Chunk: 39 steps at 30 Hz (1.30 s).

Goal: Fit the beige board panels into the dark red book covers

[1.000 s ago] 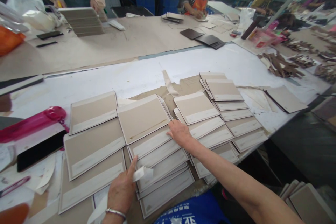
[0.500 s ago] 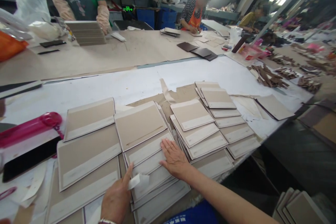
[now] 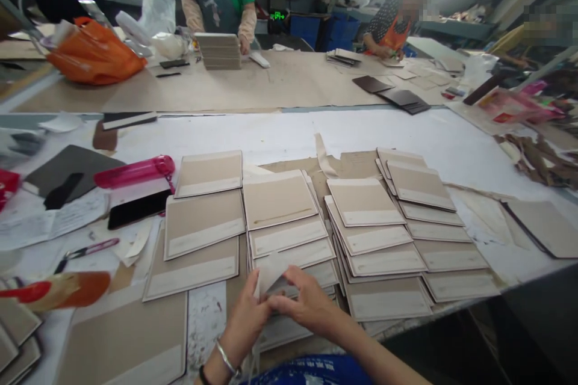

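Several rows of overlapping tan cardboard panels [image 3: 277, 200] with white strips lie on the white table [image 3: 280, 132] in front of me. My left hand [image 3: 246, 319] and my right hand [image 3: 307, 304] meet at the near edge, over the middle row. Both pinch a white paper strip [image 3: 271, 271] that curls up between them. A silver bracelet sits on my left wrist. More panel rows lie to the left [image 3: 203, 222] and to the right [image 3: 433, 216].
A pink bottle [image 3: 135, 171], a black phone [image 3: 138, 209] and paper scraps lie at left. Across the table a person in green handles a stack of panels [image 3: 220, 51]. An orange bag [image 3: 93, 57] sits far left; dark sheets [image 3: 397, 96] far right.
My right hand left the panels and came back to join my left hand on the white strip. The view swung left, showing more of the table's left side.
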Motion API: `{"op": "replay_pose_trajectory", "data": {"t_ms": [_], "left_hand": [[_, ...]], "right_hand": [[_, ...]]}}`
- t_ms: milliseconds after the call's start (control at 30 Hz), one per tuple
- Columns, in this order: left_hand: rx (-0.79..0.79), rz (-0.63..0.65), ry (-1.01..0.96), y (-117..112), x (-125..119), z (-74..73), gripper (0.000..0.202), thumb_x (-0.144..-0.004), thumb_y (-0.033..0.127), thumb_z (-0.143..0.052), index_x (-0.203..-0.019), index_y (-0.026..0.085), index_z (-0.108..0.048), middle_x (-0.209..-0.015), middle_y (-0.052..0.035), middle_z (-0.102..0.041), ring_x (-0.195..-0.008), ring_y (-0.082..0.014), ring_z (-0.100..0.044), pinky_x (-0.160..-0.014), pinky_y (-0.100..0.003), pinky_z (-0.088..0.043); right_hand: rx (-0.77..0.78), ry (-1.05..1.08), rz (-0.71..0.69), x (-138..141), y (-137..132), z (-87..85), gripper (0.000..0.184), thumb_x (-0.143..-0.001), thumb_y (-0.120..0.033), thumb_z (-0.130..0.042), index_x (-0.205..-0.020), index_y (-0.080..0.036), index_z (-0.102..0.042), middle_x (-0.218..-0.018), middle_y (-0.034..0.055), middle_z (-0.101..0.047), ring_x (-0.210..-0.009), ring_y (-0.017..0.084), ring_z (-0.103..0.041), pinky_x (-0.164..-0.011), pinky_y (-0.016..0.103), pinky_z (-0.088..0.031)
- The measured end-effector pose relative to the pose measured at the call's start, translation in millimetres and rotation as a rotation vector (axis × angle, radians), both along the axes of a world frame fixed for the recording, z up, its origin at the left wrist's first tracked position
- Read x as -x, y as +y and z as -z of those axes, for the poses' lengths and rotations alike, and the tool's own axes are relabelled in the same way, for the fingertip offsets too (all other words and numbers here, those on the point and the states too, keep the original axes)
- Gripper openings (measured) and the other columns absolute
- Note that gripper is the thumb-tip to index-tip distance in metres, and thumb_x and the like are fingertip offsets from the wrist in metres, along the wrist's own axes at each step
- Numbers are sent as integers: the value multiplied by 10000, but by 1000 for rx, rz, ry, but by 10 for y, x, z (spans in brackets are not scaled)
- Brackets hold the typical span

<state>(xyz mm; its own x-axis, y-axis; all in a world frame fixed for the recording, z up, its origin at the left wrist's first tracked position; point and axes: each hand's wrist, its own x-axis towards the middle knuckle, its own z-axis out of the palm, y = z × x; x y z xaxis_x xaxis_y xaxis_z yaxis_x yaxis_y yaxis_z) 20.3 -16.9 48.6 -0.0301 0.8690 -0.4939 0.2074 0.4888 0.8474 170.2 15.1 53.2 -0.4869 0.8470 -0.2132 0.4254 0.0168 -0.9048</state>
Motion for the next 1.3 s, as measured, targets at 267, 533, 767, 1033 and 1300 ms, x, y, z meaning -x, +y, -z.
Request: {"op": "replay_pose_trajectory", "data": {"t_ms": [267,533,767,1033,1300], "left_hand": [[-39,-108,-16,-109,-62,-2,485,-770,591,-381,-679,161,-586,-672,-90,-637,-704,-242,-593,-705,-350,-463],[-7,-99,-8,-24,-192,-24,423,-760,559,-421,-633,177,-552,-629,-57,-617,-629,-203,-569,-633,-290,-440],[-95,169,118,40,-201,68,327,-838,410,-389,-776,185,-619,-727,-53,-649,-700,-190,-586,-661,-261,-401],[-36,-235,20,259,144,95,280,-725,431,-570,-837,188,-655,-682,-21,-631,-663,-168,-558,-643,-256,-390],[117,-848,-717,418,62,-134,470,-590,505,-745,-833,125,-609,-670,-1,-591,-604,-106,-522,-546,-211,-395]], "right_hand": [[175,117,375,280,41,79,330,-754,-458,-478,-598,-172,-532,-613,3,-489,-643,159,-460,-633,282,-362],[355,239,510,289,330,140,391,-723,-594,-427,-674,-206,-416,-584,-39,-391,-527,121,-384,-518,254,-348],[415,200,377,280,915,106,424,-724,-648,-358,-712,-225,-363,-491,-97,-237,-412,85,-224,-405,219,-235],[285,-89,-76,251,1572,6,381,-728,-507,-526,-562,-189,-395,-512,-60,-310,-488,83,-265,-458,223,-184],[9,-176,-295,516,797,-80,314,-871,-406,-345,-634,-204,-385,-602,-25,-406,-574,125,-356,-572,263,-256]]}}
